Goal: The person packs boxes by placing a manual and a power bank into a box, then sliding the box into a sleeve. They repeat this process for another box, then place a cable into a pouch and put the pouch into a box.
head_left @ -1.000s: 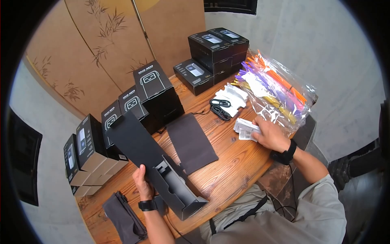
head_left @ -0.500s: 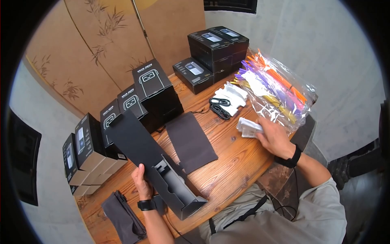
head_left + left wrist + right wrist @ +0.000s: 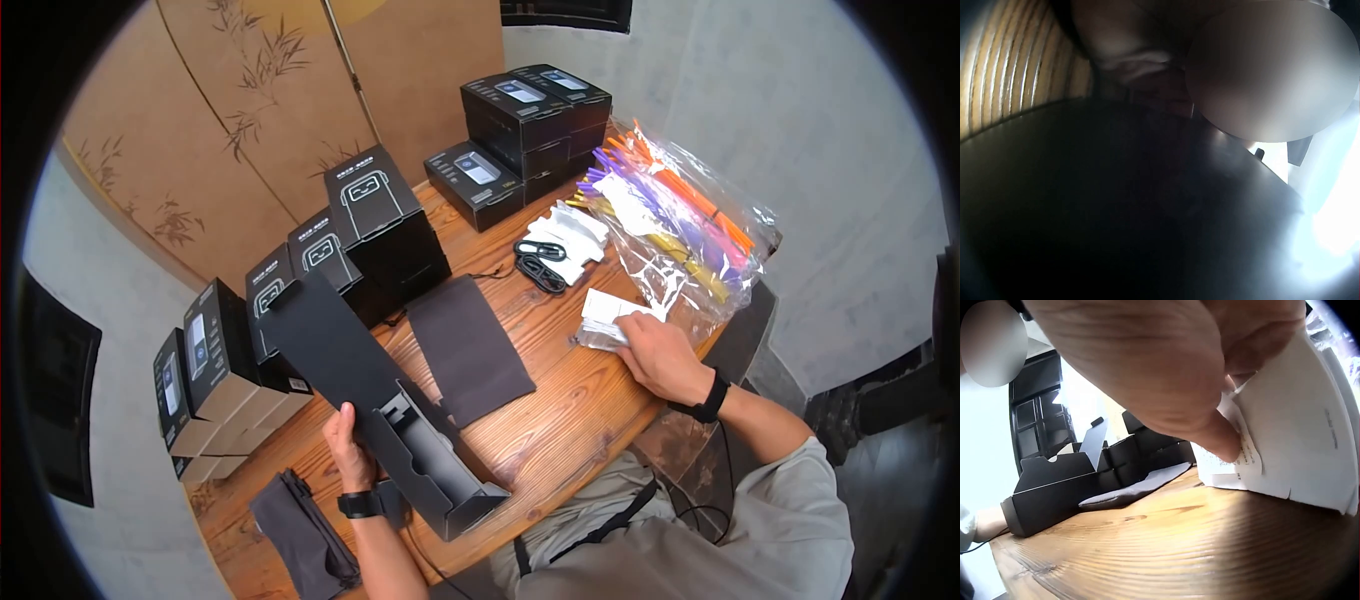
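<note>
The left hand (image 3: pixel 350 448) grips the side of an opened black box (image 3: pixel 440 465), its lid flap standing up and a grey inner tray showing. In the left wrist view a dark surface fills most of the picture. The right hand (image 3: pixel 662 358) pinches a stack of white paper leaflets (image 3: pixel 607 305) low over the table's right side. Up close in the right wrist view, thumb and fingers of the right hand (image 3: pixel 1166 369) hold the printed papers (image 3: pixel 1304 431), whose lower edges are at the wood.
A grey cloth pouch (image 3: pixel 472 350) lies mid-table, another folded pouch (image 3: pixel 305 535) at front left. Black boxes (image 3: pixel 385 215) stand behind, more boxes (image 3: pixel 530 115) at the back. Coiled black cables (image 3: pixel 541 265) rest by white papers (image 3: pixel 575 235); a plastic bag of coloured sticks (image 3: pixel 680 215) lies right.
The right hand has lifted the leaflets slightly, then lowered them, and their angle has turned. The left hand and the opened box have stayed in place.
</note>
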`<act>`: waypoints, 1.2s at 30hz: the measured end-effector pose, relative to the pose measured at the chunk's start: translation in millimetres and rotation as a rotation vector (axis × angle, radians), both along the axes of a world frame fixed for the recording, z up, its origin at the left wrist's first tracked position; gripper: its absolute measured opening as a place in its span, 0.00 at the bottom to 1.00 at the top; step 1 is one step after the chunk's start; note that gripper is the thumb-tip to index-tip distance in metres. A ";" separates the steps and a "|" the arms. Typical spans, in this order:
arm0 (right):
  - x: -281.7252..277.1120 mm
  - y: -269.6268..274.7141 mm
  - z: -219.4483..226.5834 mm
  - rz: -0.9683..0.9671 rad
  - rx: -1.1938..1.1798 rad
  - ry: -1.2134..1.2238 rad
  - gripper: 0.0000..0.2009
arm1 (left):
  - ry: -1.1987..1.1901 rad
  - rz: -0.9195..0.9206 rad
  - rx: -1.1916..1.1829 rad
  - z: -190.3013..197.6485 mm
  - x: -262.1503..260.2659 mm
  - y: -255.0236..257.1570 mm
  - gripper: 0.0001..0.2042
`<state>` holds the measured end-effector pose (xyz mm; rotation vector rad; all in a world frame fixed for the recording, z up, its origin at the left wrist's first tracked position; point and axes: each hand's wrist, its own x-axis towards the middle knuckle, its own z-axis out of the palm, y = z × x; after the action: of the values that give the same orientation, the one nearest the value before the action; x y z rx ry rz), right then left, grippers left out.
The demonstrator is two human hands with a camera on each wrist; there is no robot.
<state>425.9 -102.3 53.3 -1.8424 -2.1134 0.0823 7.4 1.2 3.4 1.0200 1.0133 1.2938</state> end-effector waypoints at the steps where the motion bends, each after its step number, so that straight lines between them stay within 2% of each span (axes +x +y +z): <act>1: 1.5 -0.3 -4.4 0.014 -0.028 -0.018 0.10 | 0.003 -0.005 0.002 -1.5 -1.2 0.5 0.16; 7: 12.1 4.7 -15.5 0.006 0.036 0.093 0.09 | 0.005 -0.011 0.000 -2.6 -2.9 1.3 0.16; 10: 17.6 11.4 -6.8 -0.034 -0.007 0.043 0.10 | 0.005 -0.012 0.002 -0.6 -1.9 0.6 0.16; 13: 31.1 21.5 -15.3 0.038 0.142 -0.030 0.12 | -0.003 -0.007 0.000 0.0 -0.3 0.5 0.16; 14: 38.0 22.8 -24.2 0.034 0.098 -0.016 0.15 | -0.007 -0.002 -0.003 -0.3 -0.8 0.2 0.16; 17: 36.2 25.8 -8.8 -0.080 -0.209 0.058 0.19 | -0.017 0.013 -0.003 -2.5 -0.4 0.9 0.16; 20: 40.6 28.1 -15.4 -0.094 -0.215 0.014 0.23 | -0.011 0.005 -0.002 -2.5 -1.1 1.5 0.16; 23: 35.8 29.8 -12.5 -0.204 -0.289 0.009 0.25 | -0.005 0.000 0.005 -2.5 -1.9 1.5 0.16; 26: 43.6 34.2 -25.0 -0.240 -0.270 0.052 0.25 | 0.000 -0.007 0.006 -2.2 -2.6 1.4 0.15; 29: 47.5 40.2 -17.8 -0.267 -0.342 0.148 0.26 | -0.011 -0.017 0.005 -3.9 -3.7 2.2 0.15; 32: 45.1 43.3 -5.0 -0.278 -0.422 0.191 0.23 | -0.003 -0.010 -0.002 -1.8 -2.5 1.9 0.15; 35: 43.7 34.1 -22.3 -0.137 -0.090 0.034 0.24 | 0.007 -0.017 -0.009 -5.0 -5.7 2.3 0.15; 36: 39.1 31.0 -19.7 -0.140 -0.123 0.051 0.23 | 0.006 -0.016 -0.005 -5.7 -5.7 2.4 0.15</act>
<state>465.0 -71.3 33.5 -2.0304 -1.9792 0.2281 1.6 3.6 -2.2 1.0267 1.0105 1.2750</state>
